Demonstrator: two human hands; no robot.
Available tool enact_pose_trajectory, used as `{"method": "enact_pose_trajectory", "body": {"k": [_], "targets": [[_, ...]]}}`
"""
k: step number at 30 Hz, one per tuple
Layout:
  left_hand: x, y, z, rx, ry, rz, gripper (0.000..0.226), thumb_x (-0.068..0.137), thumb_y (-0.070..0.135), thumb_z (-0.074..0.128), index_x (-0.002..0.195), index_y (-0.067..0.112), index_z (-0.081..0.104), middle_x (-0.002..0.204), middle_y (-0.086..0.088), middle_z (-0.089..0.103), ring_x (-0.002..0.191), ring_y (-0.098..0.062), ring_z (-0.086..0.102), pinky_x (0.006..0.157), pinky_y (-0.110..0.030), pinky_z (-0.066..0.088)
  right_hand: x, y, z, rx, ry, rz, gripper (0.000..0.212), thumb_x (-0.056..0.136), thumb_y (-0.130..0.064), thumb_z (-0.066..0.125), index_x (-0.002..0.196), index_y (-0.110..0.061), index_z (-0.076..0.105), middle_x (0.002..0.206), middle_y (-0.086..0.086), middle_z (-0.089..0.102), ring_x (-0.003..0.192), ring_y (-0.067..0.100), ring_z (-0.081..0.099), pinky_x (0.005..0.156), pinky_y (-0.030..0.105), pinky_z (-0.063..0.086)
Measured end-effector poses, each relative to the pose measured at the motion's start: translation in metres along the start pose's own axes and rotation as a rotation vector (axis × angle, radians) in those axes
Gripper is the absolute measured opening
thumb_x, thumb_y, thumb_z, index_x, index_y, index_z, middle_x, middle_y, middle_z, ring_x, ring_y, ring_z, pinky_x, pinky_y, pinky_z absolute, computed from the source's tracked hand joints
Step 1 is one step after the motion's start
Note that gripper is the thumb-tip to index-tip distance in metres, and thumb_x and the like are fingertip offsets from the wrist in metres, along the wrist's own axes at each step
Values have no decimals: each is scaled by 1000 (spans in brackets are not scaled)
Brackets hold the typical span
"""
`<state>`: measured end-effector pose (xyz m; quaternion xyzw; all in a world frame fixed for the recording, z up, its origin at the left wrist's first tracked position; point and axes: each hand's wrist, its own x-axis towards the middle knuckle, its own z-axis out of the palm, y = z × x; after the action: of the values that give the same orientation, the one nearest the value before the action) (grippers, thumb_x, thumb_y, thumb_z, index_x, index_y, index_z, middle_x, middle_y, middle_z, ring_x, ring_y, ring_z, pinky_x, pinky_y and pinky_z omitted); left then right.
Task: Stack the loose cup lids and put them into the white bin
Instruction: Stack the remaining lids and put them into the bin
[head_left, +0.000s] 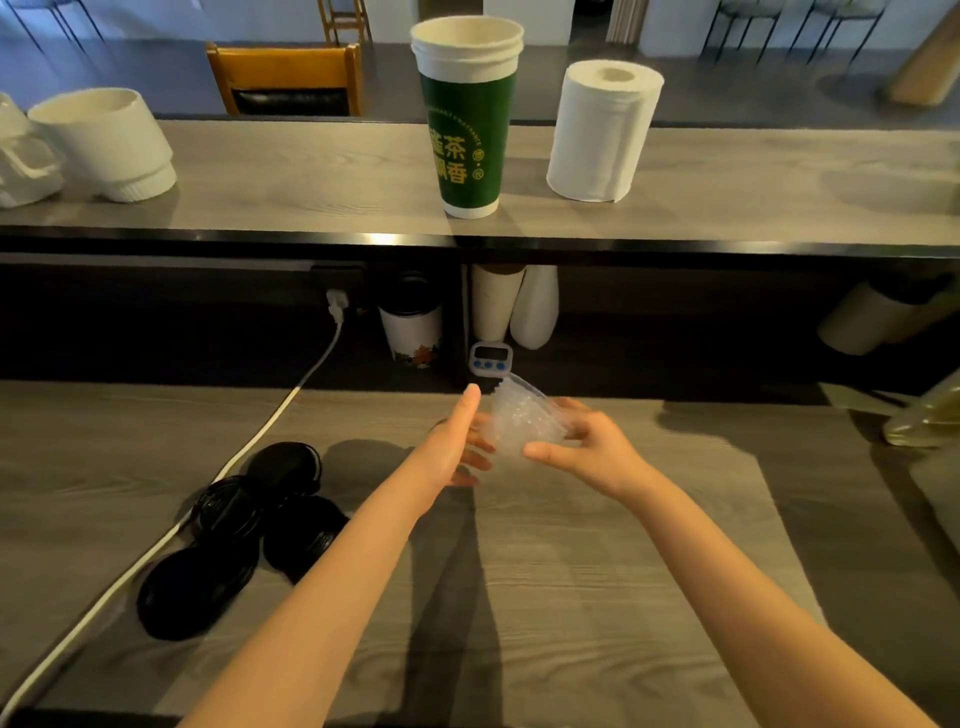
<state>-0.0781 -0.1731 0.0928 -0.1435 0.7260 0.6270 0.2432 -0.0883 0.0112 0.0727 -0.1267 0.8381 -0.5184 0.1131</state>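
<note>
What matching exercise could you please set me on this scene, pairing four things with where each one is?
Things:
1. clear lids
2. black lids
3. green cup
4. timer

Places:
A. standing on the raised counter, beside the paper roll
B. lying on the lower counter, next to the white cable
C. between the left hand and the right hand
D. under the raised counter, at the back of the lower one

Pairs: 1-C, 2-B, 3-A, 4-D.
</note>
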Motion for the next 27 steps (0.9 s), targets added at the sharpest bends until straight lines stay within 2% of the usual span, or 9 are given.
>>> {"method": "enact_pose_trajectory", "body": {"k": [1, 3, 6, 10, 14, 17, 21, 24, 27], "targets": [[2, 4, 8, 73, 15, 65, 56, 94, 58, 27, 127, 20, 52, 119, -5, 58, 100, -17, 56, 93, -39, 46, -6, 1, -10, 115, -5, 65, 18, 75, -32, 76, 87, -21, 70, 99, -7, 66, 90, -1, 61, 86, 27, 46], [3, 12, 25, 123, -74, 221, 52, 91, 54, 42, 137, 29, 40, 135, -1, 47, 113, -13, 49, 99, -32, 41, -18, 5, -33, 291, -38, 169, 48, 69, -49, 76, 96, -10, 69, 98, 8, 70, 91, 7, 64, 90, 37, 51], [1, 26, 54, 171, -326, 391, 82, 62, 57, 65, 135, 44, 30, 141, 5, 36, 128, -10, 40, 99, -24, 42, -43, 16, -69, 538, -187, 251, 87, 50, -71, 75, 113, -13, 63, 111, 9, 69, 105, 23, 64, 95, 38, 50], [2, 49, 111, 255, -381, 510, 70, 53, 56, 69, 116, 45, 42, 126, 5, 50, 116, -12, 52, 90, -30, 52, -81, 24, -114, 639, -223, 289, 90, 60, -76, 65, 131, -23, 50, 121, 17, 63, 111, 37, 60, 89, 39, 53], [5, 59, 182, 86, -277, 432, 73, 46, 53, 73, 110, 32, 45, 114, -2, 56, 102, -15, 60, 76, -28, 53, -113, 29, -155, 386, 82, 383, 58, 83, -69, 36, 120, -29, 57, 107, 9, 71, 95, 23, 69, 89, 35, 52], [6, 67, 238, -8, -206, 344, 72, 55, 46, 74, 116, 20, 47, 112, -5, 58, 95, -16, 60, 73, -31, 52, -144, 42, -189, 298, 335, 268, 32, 94, -44, 49, 123, -31, 53, 124, 0, 62, 102, 6, 64, 93, 29, 48], [8, 83, 311, 11, -281, 279, 78, 58, 55, 75, 119, 12, 52, 114, -10, 63, 100, -23, 64, 81, -38, 55, -188, 57, -243, 27, 336, 80, 82, 71, -40, 76, 139, -46, 30, 140, -23, 40, 127, -5, 41, 101, 21, 41], [9, 95, 359, 135, -327, 323, 85, 50, 70, 69, 116, 18, 56, 110, -5, 65, 101, -21, 64, 89, -45, 54, -207, 72, -278, -182, 450, 50, 86, 65, -38, 84, 135, -40, 34, 131, -20, 48, 120, -1, 47, 98, 28, 47], [8, 103, 405, 303, -326, 396, 69, 65, 64, 67, 117, 21, 54, 111, 1, 62, 100, -15, 61, 86, -36, 53, -221, 87, -308, -264, 496, 74, 90, 64, -40, 83, 136, -40, 30, 129, -22, 45, 116, -3, 47, 93, 18, 45]]}}
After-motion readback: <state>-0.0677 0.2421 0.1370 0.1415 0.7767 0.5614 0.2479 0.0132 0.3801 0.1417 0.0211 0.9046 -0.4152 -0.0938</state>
